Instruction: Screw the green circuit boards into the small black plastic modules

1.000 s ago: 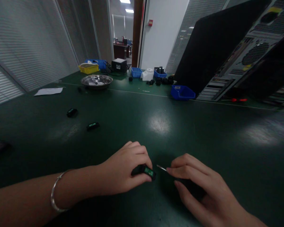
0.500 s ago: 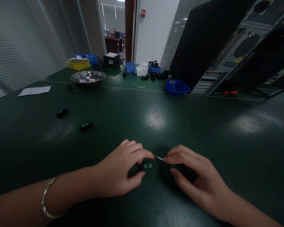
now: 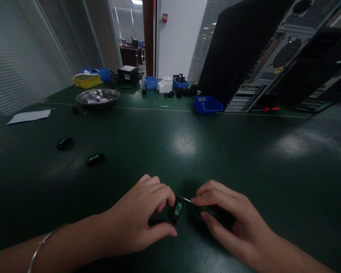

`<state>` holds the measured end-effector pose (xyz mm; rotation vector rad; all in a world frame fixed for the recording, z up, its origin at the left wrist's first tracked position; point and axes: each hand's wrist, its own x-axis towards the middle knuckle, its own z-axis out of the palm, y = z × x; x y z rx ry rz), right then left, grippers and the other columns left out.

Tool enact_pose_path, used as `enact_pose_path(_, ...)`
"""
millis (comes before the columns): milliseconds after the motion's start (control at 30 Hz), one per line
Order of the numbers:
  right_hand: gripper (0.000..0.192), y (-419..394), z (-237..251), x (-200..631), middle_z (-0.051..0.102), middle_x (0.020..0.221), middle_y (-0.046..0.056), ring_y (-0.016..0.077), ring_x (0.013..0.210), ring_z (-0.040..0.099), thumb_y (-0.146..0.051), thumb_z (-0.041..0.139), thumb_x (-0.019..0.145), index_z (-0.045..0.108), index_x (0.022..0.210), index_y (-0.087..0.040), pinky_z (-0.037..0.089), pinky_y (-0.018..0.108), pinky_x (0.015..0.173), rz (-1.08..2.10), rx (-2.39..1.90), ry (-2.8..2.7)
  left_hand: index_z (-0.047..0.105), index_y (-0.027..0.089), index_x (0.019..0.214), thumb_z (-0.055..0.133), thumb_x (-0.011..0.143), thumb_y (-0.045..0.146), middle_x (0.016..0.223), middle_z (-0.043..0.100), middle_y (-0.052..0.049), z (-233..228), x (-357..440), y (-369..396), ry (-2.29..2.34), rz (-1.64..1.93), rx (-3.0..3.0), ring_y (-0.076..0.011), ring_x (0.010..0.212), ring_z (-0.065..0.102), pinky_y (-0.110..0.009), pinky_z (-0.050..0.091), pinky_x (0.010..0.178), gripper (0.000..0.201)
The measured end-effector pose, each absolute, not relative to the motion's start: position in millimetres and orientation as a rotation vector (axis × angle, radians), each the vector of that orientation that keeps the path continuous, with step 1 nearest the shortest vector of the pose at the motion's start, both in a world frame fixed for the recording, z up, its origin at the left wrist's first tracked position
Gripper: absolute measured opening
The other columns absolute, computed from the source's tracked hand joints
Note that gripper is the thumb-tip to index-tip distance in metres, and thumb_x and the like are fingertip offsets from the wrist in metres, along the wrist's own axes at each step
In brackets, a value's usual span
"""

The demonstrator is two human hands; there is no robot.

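Well — illegible markings [image 3: 179,209] on nearest black module [image 3: 175,218]

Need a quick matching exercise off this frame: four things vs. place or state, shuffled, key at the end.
1. right hand
2. left hand
3. metal bowl
4. dark blue bin

A. beside the black computer case
B. silver, nearer than the yellow tray
C. holding a thin metal tool
D. bracelet on its arm, next to a small black piece with a green face

Pairs: 1-C, 2-D, 3-B, 4-A
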<state>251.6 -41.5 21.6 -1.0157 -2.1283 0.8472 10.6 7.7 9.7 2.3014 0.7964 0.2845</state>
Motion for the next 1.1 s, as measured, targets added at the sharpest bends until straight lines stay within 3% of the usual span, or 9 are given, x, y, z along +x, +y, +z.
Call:
enact_pose_path(67,0.023,-43,24,250,0.062,0.092,0.006,0.0187,0.084,0.060,-0.004,0.050,0.087,0.060,0.102,-0.018,0.050,0.032,0.070,0.845,-0.996,-2.177,0.055,0.020,0.101,0.078,0.080,0.040,0.089,0.055,0.000,11,10,7,0.787,0.313,2.291,-0.0203,0.081,0.049,-0.033,0.033,0.072,0.037)
enact_pose_path(200,0.026,-46,28,248,0.062,0.093,0.006,0.0193,0.083,0.060,-0.004,0.049,0.087,0.061,0.105,-0.019,0.050,0.033,0.069,0.799,-0.990,-2.248,0.051,0.027,0.127,0.066,0.086,0.017,0.108,0.056,-0.002,14,8,4,0.698,0.309,2.344,-0.0227,0.097,0.051,-0.037,0.032,0.085,0.045)
enact_pose_path(267,0.027,-47,29,248,0.062,0.093,0.006,0.0193,0.084,0.060,-0.004,0.049,0.088,0.061,0.105,-0.020,0.050,0.033,0.070,0.795,-1.005,-2.246,0.053,0.027,0.123,0.065,0.085,0.013,0.108,0.056,-0.002,13,7,3,0.694,0.299,2.349,-0.0226,0.098,0.051,-0.037,0.032,0.085,0.041)
enact_pose_path(400,0.027,-47,28,249,0.062,0.093,0.006,0.0191,0.083,0.059,-0.004,0.048,0.088,0.062,0.106,-0.020,0.049,0.033,0.069,0.807,-1.009,-2.249,0.056,0.021,0.099,0.071,0.086,0.025,0.099,0.056,-0.001,7,9,6,0.776,0.361,2.292,-0.0209,0.090,0.050,-0.034,0.033,0.078,0.020)
enact_pose_path(467,0.027,-47,28,250,0.061,0.092,0.006,0.0191,0.083,0.059,-0.004,0.048,0.088,0.062,0.106,-0.020,0.048,0.033,0.069,0.797,-1.013,-2.268,0.055,0.019,0.093,0.072,0.086,0.027,0.097,0.057,-0.001,5,9,7,0.802,0.378,2.286,-0.0204,0.088,0.050,-0.033,0.033,0.075,0.021)
enact_pose_path(633,0.029,-49,32,249,0.062,0.092,0.005,0.0188,0.082,0.058,-0.003,0.050,0.085,0.063,0.104,-0.021,0.046,0.033,0.070,0.735,-1.031,-2.318,0.057,0.024,0.111,0.067,0.090,0.022,0.102,0.057,0.000,5,9,7,0.728,0.397,2.334,-0.0200,0.092,0.051,-0.033,0.033,0.079,0.023)
enact_pose_path(800,0.026,-49,36,247,0.061,0.088,0.005,0.0186,0.078,0.056,-0.003,0.048,0.084,0.063,0.097,-0.019,0.043,0.034,0.068,0.663,-1.054,-2.395,0.061,0.020,0.094,0.069,0.087,0.017,0.097,0.057,-0.001,2,9,6,0.803,0.427,2.284,-0.0195,0.090,0.052,-0.032,0.035,0.076,0.011)
enact_pose_path(1100,0.023,-45,33,250,0.059,0.089,0.004,0.0191,0.078,0.054,-0.006,0.048,0.084,0.062,0.095,-0.020,0.039,0.035,0.069,0.663,-1.142,-2.488,0.061,0.018,0.091,0.069,0.086,0.016,0.093,0.058,-0.001,1,9,6,0.834,0.438,2.263,-0.0194,0.087,0.052,-0.032,0.035,0.075,0.010)
